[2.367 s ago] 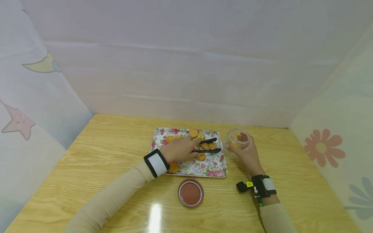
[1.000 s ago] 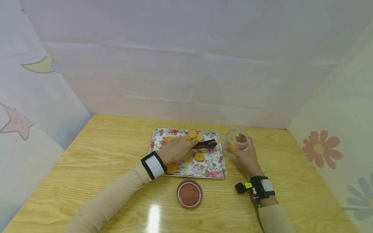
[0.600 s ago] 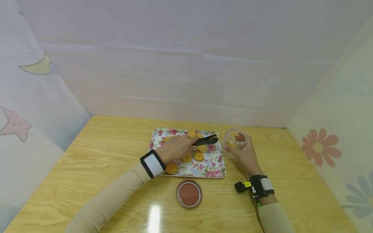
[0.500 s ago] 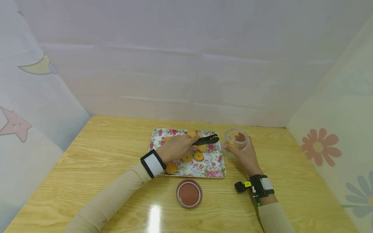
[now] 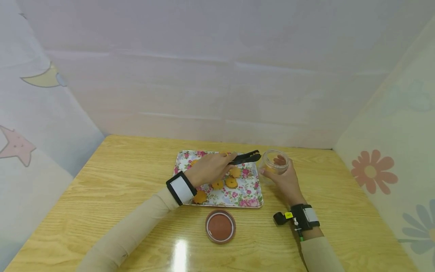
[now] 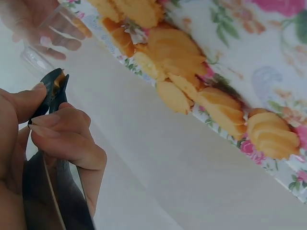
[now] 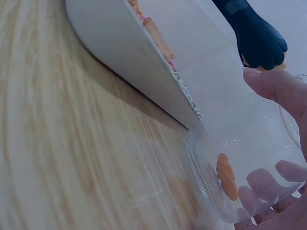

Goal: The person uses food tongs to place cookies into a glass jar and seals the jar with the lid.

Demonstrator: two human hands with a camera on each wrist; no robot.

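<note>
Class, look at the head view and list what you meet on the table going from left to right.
Left hand → black tongs gripped by that hand → clear jar → right hand round the jar. The floral tray and red lid overlap these in the order, so they are left out.

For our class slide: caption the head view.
Left hand carries tongs toward the jar held by the right hand.

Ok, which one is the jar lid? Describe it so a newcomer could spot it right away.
Start at the floral tray in the middle of the wooden table. Just in front of the tray's near edge, toward the person, lies the lid: a flat round disc, reddish-brown with a pale rim. Unlike the orange cookies it sits off the tray, alone on bare wood, touched by neither hand.
</note>
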